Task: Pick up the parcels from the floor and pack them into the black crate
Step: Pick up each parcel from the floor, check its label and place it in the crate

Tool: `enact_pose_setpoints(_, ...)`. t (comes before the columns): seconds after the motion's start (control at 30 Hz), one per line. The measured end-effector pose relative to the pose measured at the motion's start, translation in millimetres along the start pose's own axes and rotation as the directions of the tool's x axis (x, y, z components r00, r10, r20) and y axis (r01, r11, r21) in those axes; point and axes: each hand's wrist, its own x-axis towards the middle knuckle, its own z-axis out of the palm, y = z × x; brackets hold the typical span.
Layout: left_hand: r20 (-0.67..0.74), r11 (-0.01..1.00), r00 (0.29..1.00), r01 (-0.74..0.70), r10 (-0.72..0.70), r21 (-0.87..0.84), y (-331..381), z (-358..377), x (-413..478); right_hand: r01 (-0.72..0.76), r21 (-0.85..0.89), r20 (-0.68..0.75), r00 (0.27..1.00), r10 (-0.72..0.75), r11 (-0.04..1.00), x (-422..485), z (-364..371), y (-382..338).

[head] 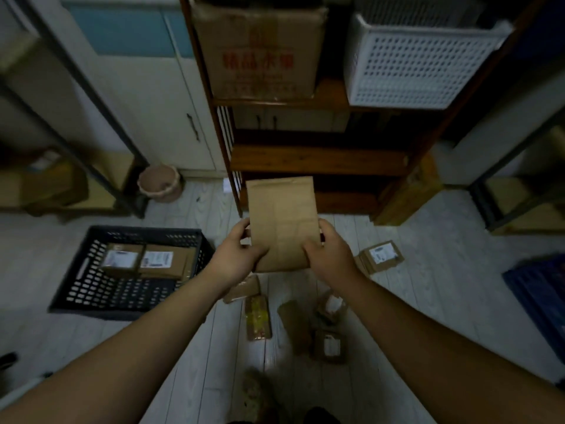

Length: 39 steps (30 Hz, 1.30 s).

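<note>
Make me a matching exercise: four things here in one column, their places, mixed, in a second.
1. flat brown paper parcel
2. black plastic crate
3. white perforated plastic basket
4. small labelled cardboard box

A. on the wooden shelf
B. on the floor at right
C. held by left hand and right hand
D. on the floor at left

Pairs: 1-C; 2-D; 3-A; 4-B

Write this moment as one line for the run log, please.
left hand: holds brown parcel | right hand: holds same parcel | black crate: labelled parcels inside | floor: loose parcels lie unpacked
</note>
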Motion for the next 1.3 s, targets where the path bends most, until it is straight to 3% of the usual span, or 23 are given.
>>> enact_pose_setpoints(0.2, -0.118, 0.992, 0.985, -0.127, 0.125, -0.01, 26.5, -19.9, -83.4, 0.144, 0.008, 0.034, 0.989, -0.144, 0.99, -59.1, -14.1, -44.3)
enact_pose_setpoints(0.43, -0.167, 0.992, 0.978, -0.116, 0.125, 0.057, 9.9, -87.2, -155.8, 0.304, 0.037, 0.207, 0.93, -0.305, 0.952, -123.8, 25.4, -82.8)
enact_pose_setpoints(0.6, -0.23, 0.991, 0.965, -0.118, 0.129, 0.06, -9.3, -177.8, -189.7, 0.421, -0.168, 0.391, 0.859, -0.332, 0.891, -151.4, 100.9, -125.9)
enact_pose_setpoints(0.83, -0.289, 0.994, 0.952, -0.08, 0.098, 0.073, -45.7, -330.8, -230.2, 0.539, -0.309, 0.444, 0.81, -0.382, 0.784, -178.0, 255.6, -201.1)
enact_pose_setpoints(1.03, -0.269, 0.985, 0.959, -0.048, 0.091, 0.163, -62.5, -416.5, -222.3, 0.543, -0.325, 0.418, 0.817, -0.397, 0.775, -174.9, 331.7, -240.4)
enact_pose_setpoints(1.3, -0.141, 0.966, 0.98, -0.106, 0.142, 0.236, -82.4, -478.6, -140.0, 0.534, -0.386, 0.413, 0.829, -0.377, 0.752, -103.2, 392.0, -270.0)
